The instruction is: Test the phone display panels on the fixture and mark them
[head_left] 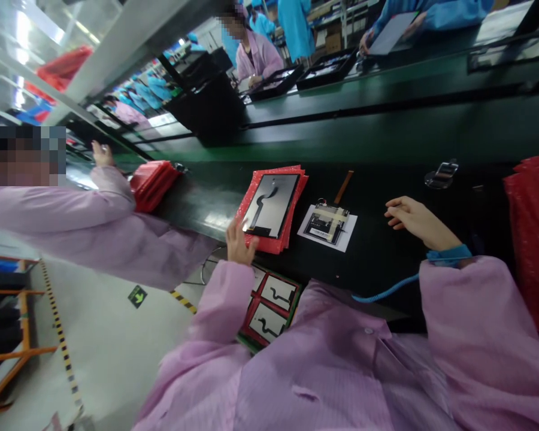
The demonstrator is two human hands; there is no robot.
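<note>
My left hand (239,244) is at the near left corner of a flat display panel (276,200) with a dark curved flex cable on it. Its fingers are spread, with the fingertips by the panel's edge. The panel lies on a small stack of red bubble bags (275,244). To the right, a circuit board assembly (327,224) with yellowish tape and an orange-brown flex strip (344,187) lies on a white sheet (348,239). My right hand (411,220), with a blue wrist strap, is held over the dark bench, empty, its fingers loosely bent and apart.
A tray of similar panels (269,320) sits below the bench edge by my lap. Red bubble bags are piled at the right (532,239) and left (153,182). A coiled blue cord (386,292) runs from my wrist strap. A co-worker's sleeve (63,209) is at left.
</note>
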